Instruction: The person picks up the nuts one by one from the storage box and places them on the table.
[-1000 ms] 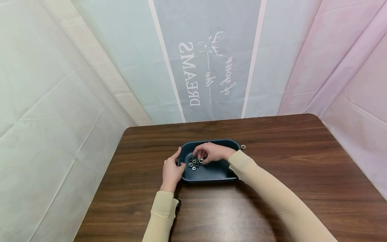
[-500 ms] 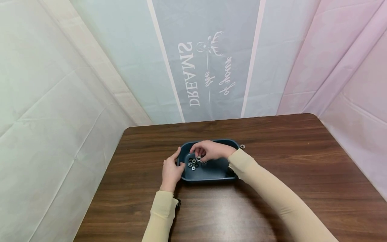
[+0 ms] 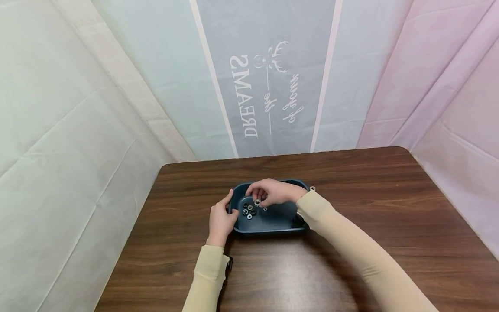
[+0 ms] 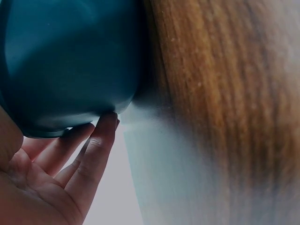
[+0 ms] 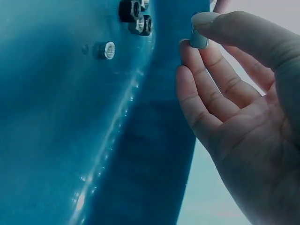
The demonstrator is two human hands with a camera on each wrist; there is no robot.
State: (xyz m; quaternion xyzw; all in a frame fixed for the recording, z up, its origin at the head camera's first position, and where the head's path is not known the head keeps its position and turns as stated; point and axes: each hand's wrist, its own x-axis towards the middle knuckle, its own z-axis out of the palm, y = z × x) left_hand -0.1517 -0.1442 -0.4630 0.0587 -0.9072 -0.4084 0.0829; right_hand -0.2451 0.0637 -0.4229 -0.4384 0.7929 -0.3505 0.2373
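My left hand point(image 3: 222, 222) holds the left end of a dark blue tray point(image 3: 269, 231), thumb over the rim. In the left wrist view its fingers point(image 4: 96, 154) lie against the outer wall of the tray point(image 4: 70, 61). Over the inside of the tray, my right hand point(image 3: 273, 192) pinches a silver nut point(image 3: 257, 202) between thumb and fingers. The right wrist view shows that nut point(image 5: 199, 39) from the side, clear of the tray floor. Several silver and black nuts point(image 3: 250, 208) cluster at the tray's left end. One small nut point(image 3: 265, 209) lies apart from them.
The tray stands on a brown wood-grain table point(image 3: 187, 190). Another nut point(image 3: 312, 188) lies on the tabletop beyond the tray's right end, close to the right sleeve point(image 3: 331, 221). A printed cloth point(image 3: 273, 108) hangs behind the table, with pale cloth on both sides.
My right hand has risen slightly and shifted a little left with the nut. The small lone nut in the tray has come into sight below it. My left hand stays put.
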